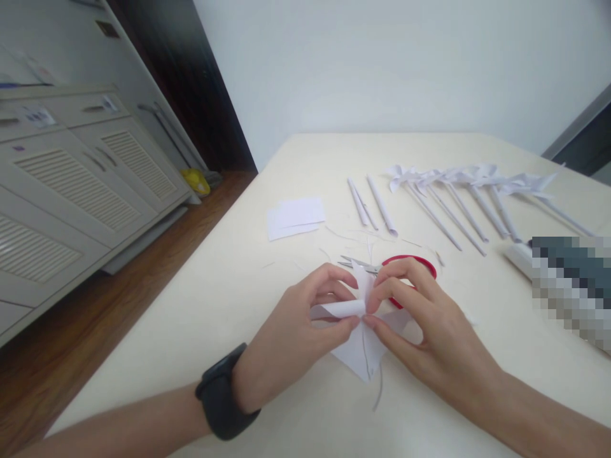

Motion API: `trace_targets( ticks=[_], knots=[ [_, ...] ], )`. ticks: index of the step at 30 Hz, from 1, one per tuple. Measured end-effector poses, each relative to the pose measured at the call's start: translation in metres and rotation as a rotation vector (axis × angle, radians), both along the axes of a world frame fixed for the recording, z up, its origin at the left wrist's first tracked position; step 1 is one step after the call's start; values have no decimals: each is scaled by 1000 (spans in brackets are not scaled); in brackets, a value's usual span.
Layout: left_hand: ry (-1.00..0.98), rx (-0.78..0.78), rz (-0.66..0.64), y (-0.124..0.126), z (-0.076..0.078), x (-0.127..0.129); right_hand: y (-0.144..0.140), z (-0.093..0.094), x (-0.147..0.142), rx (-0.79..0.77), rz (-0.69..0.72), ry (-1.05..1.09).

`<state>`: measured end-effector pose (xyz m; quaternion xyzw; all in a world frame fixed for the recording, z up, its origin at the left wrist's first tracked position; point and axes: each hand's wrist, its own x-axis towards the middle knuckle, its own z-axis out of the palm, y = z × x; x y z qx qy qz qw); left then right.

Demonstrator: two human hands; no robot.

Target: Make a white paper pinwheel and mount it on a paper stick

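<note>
Both hands pinch a white paper pinwheel [356, 356] above the near part of the table. My left hand [315, 312], with a black watch on its wrist, grips a curled blade at the pinwheel's centre. Thumb and fingers of my right hand [415, 312] close on the middle from the other side. A cut slit runs down the blade that points toward me, and a thin paper strip [378, 388] hangs by its tip. Just behind the hands lie scissors [410, 259] with red handles, their blades pointing left and partly covered by the paper.
On the pale table [229, 286], flat paper sheets [298, 213] lie at the left. Rolled paper sticks [382, 203] rest behind the scissors. Several finished paper pinwheels [468, 178] on sticks line the back right. Thin paper scraps [344, 234] are scattered mid-table. Cabinets [81, 178] stand at left.
</note>
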<state>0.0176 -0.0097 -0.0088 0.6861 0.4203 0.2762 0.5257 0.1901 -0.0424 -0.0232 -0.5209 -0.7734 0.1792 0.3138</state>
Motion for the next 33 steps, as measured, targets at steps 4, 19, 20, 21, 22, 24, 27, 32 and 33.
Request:
trace_targets(
  ticks=[4, 19, 20, 21, 22, 24, 27, 32, 33],
  knots=[
    [9, 63, -29, 0, -1, -1, -2, 0, -2, 51, 16, -48],
    [44, 18, -65, 3, 4, -2, -2, -2, -2, 80, 32, -83],
    [50, 3, -67, 3, 6, -2, -1, -2, -2, 82, 30, -82],
    [52, -5, -68, 4, 8, -2, -1, -2, -2, 81, 24, -78],
    [52, -13, -70, 4, 9, -2, 0, -2, -2, 78, 16, -70],
    [37, -15, -64, 5, 10, -2, 0, -1, -2, 71, -10, -41],
    [-3, 2, -44, 4, 6, -2, 0, -2, -3, 79, -43, 20],
    [-55, -15, -31, 1, -1, -4, -1, -1, -1, 52, -129, 107],
    [-66, -16, -22, 1, -1, -4, -2, 0, -1, 33, -147, 124]
  ],
)
